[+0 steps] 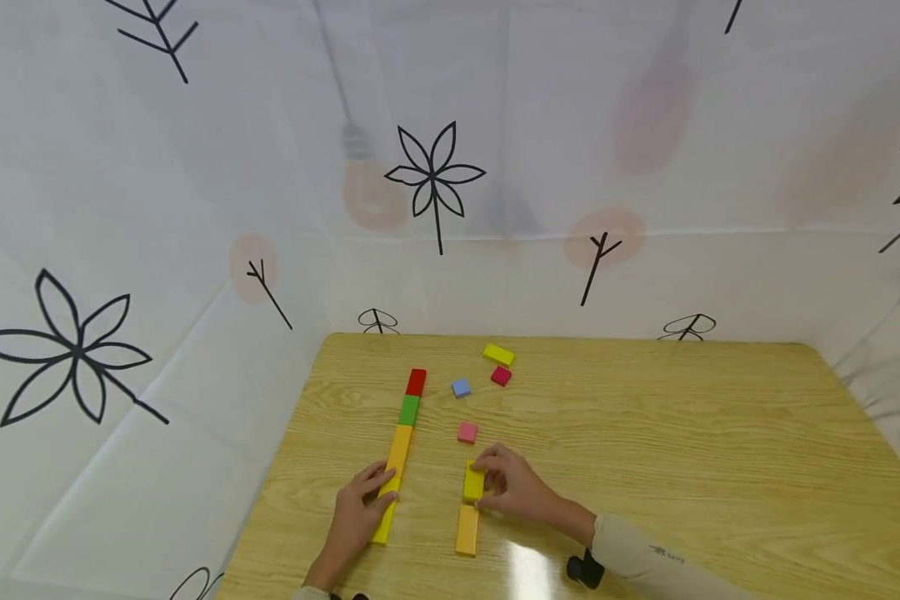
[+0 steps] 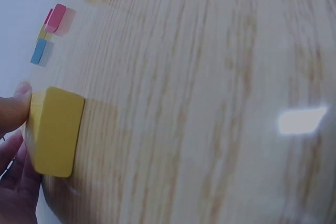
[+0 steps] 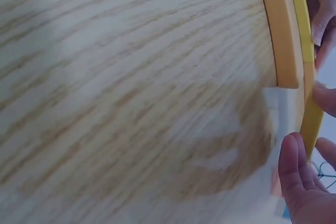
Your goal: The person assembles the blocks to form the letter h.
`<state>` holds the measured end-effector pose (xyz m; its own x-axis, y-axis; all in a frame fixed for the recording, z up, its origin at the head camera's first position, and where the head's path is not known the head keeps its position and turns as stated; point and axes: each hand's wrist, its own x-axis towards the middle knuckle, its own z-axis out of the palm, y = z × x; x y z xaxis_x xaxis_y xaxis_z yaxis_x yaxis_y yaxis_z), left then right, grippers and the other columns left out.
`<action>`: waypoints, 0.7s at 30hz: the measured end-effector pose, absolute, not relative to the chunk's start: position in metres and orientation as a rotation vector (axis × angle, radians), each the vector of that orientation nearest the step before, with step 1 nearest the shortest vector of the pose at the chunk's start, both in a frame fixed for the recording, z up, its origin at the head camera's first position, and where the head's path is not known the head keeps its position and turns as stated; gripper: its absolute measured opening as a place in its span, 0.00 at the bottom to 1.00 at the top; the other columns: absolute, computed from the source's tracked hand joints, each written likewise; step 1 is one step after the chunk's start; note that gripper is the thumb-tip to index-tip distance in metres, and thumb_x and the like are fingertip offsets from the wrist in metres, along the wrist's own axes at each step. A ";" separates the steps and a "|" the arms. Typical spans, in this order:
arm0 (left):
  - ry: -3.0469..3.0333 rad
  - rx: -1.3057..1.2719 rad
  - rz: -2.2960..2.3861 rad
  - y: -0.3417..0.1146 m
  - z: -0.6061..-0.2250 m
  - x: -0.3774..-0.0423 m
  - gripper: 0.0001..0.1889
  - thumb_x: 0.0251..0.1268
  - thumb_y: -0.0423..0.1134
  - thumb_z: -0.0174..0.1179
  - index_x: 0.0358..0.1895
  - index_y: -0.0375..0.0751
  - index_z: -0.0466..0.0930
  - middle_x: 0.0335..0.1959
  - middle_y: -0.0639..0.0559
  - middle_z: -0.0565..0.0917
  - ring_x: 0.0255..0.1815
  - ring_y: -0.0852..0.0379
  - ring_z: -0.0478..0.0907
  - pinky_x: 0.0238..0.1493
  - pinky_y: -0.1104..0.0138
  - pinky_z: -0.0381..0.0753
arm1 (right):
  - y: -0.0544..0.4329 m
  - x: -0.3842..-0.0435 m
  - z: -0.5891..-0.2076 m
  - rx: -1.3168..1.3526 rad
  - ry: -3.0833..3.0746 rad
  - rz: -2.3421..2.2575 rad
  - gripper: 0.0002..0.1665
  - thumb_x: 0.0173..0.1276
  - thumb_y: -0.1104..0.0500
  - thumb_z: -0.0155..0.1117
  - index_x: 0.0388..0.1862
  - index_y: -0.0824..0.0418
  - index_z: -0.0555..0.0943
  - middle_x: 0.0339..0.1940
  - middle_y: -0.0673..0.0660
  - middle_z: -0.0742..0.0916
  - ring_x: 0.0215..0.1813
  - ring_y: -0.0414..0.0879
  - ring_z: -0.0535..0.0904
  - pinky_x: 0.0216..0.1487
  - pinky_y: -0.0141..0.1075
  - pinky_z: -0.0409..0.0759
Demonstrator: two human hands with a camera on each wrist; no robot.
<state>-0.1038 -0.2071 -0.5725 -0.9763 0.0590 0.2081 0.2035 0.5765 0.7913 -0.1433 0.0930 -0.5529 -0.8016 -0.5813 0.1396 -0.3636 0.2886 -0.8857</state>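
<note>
1. Aligning looks like the step in hand: probably a second line of blocks beside the first.
2. Right hand (image 1: 523, 490): pinching the held yellow block (image 1: 474, 482) between thumb and fingers, just past the far end of the loose orange block (image 1: 467, 531). Slim gap between the two in head view. Can't tell if the held one sits fully on the table (image 1: 645, 433).
3. Left hand (image 1: 356, 510): thumb and fingers gripping the near-end yellow block (image 1: 382, 529) of the long row. Beyond it, end to end: row orange block (image 1: 399, 446), green block (image 1: 408, 410), red block (image 1: 416, 382).
4. Next move, my read: close that gap, square the edges, then let go. Needs a light, straight push; too hard could skew the loose orange.
5. Unplaced, I'd guess: pink block (image 1: 467, 432) near the held one; blue block (image 1: 461, 388), crimson block (image 1: 501, 377), far yellow block (image 1: 498, 355) farther out.
</note>
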 end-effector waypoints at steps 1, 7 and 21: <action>-2.647 -0.221 -1.361 -0.207 -0.573 -0.104 0.19 0.53 0.31 0.68 0.51 0.35 0.82 0.57 0.43 0.78 0.54 0.46 0.77 0.50 0.61 0.79 | 0.093 -0.143 -0.554 -0.870 2.346 -1.525 0.27 0.54 0.61 0.75 0.52 0.68 0.79 0.50 0.58 0.76 0.37 0.49 0.76 0.30 0.30 0.78; -2.667 -0.212 -1.382 -0.207 -0.573 -0.104 0.19 0.55 0.33 0.67 0.52 0.35 0.82 0.58 0.42 0.77 0.56 0.45 0.76 0.50 0.59 0.79 | 0.092 -0.142 -0.561 -0.856 2.352 -1.504 0.26 0.54 0.61 0.75 0.51 0.67 0.79 0.50 0.57 0.75 0.36 0.47 0.76 0.29 0.29 0.78; -2.666 -0.203 -1.383 -0.208 -0.572 -0.103 0.19 0.55 0.34 0.68 0.52 0.36 0.82 0.58 0.43 0.77 0.56 0.46 0.76 0.51 0.57 0.78 | 0.089 -0.137 -0.561 -0.958 2.374 -1.392 0.32 0.57 0.50 0.73 0.57 0.67 0.77 0.56 0.62 0.71 0.41 0.46 0.73 0.37 0.30 0.75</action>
<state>-0.1034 -0.2076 -0.5721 -0.9823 0.0589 0.1776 0.1790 0.5707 0.8014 -0.1370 0.0888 -0.5613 -0.7608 -0.6366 0.1261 -0.4210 0.3363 -0.8424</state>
